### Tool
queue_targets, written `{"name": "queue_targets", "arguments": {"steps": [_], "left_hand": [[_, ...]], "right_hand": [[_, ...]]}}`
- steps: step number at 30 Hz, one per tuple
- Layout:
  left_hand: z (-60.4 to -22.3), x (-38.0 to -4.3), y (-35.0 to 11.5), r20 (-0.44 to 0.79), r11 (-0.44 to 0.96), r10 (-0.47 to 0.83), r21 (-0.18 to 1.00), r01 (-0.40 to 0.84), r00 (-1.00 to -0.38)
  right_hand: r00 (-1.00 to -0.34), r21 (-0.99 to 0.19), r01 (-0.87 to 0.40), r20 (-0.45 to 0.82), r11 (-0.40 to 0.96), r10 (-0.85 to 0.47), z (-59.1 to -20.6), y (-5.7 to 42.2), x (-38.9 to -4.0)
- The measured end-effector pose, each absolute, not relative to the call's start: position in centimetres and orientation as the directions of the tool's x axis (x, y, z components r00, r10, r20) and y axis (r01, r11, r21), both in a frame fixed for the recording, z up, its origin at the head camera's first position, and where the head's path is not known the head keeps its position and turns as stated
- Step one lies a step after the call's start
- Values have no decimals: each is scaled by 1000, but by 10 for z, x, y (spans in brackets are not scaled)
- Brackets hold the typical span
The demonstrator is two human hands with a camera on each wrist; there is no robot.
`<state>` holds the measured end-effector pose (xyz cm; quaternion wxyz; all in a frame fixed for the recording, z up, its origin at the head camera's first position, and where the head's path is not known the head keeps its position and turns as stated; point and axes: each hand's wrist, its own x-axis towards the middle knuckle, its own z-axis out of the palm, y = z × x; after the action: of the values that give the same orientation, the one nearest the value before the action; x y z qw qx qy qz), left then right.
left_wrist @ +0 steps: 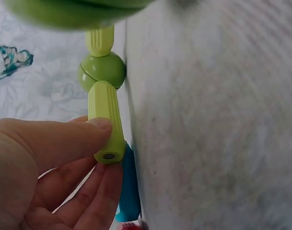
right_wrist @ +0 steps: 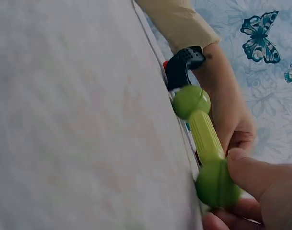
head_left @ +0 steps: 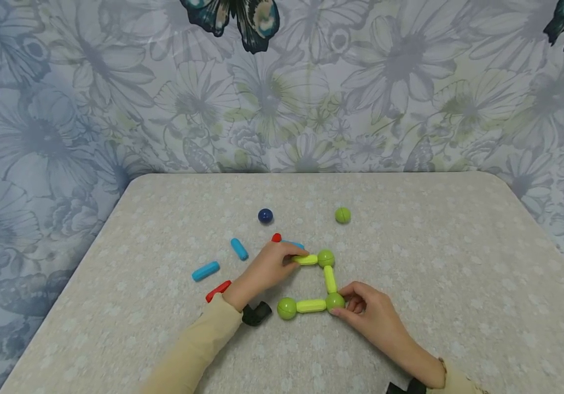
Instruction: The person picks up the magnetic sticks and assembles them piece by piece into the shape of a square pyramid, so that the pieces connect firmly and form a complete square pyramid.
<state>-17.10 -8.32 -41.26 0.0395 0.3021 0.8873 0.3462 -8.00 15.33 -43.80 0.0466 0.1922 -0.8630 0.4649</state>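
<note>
The left hand (head_left: 268, 267) pinches a yellow-green ribbed rod (head_left: 307, 260) between thumb and fingers. The right hand (head_left: 374, 313) pinches a green corner ball (head_left: 335, 302) in the same manner. The two hands are apart, working on one three-sided frame between them.

From the left hand's fingertips, the held rod meets a green far ball (head_left: 326, 258). A second yellow-green rod (head_left: 330, 279) joins that ball to the one in the right hand. A third yellow-green rod (head_left: 311, 306) leads from there toward the left wrist, ending at a green end ball (head_left: 286, 308). The left wrist view shows a grey disc set in the near end of the held rod.

Just beyond the left hand lie a red piece (head_left: 276, 237) and a blue rod, both partly hidden. Left of that hand are two further blue rods (head_left: 205, 271); a red rod (head_left: 219, 290) lies beside the left wrist, partly covered by the sleeve. Farther out, ahead of both hands, a dark blue ball (head_left: 265, 215) and a loose green ball (head_left: 343, 215) rest well apart on the worktop (head_left: 434, 235).
</note>
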Motion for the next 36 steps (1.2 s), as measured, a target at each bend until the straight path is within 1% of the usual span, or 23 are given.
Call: {"name": "queue_targets", "arguments": {"steps": [3,5,9,11,14,18,21,23,27,29,33,36], "left_hand": [[-415,-172,-86,156,550,570,657,516,-807],[-417,-172,-88,164,529,571,676,514,-804],[-420,-173,-92,157,479,552,744,465,-819],[-422,-174,-93,142,454,539,782,428,-830],[-425,-175,-93,122,417,529,825,382,-840],[-424,-175,-93,106,400,524,846,354,-845],[-411,-182,-96,99,431,526,825,366,-845],[-397,-194,-95,112,442,531,809,388,-840],[-369,-237,-77,145,437,573,779,449,-807],[-364,-260,-60,125,448,618,755,479,-776],[-369,-290,-28,5,483,713,722,496,-701],[-378,-299,-11,-82,496,750,726,476,-656]], "right_hand": [[-909,-777,-391,243,493,-338,-433,157,-88],[-908,-759,-394,236,518,-346,-429,161,-98],[-925,-726,-378,265,575,-273,-422,165,-129],[-927,-721,-374,272,584,-258,-421,164,-143],[-916,-739,-388,242,551,-320,-424,159,-157],[-896,-769,-390,192,506,-399,-428,151,-163],[-901,-781,-377,184,498,-393,-431,148,-163],[-903,-781,-378,192,497,-385,-432,148,-162],[-906,-781,-385,219,492,-362,-433,151,-162],[-909,-789,-380,220,483,-355,-434,152,-162],[-909,-805,-365,198,469,-367,-436,151,-161],[-908,-814,-358,190,458,-373,-437,149,-161]]}}
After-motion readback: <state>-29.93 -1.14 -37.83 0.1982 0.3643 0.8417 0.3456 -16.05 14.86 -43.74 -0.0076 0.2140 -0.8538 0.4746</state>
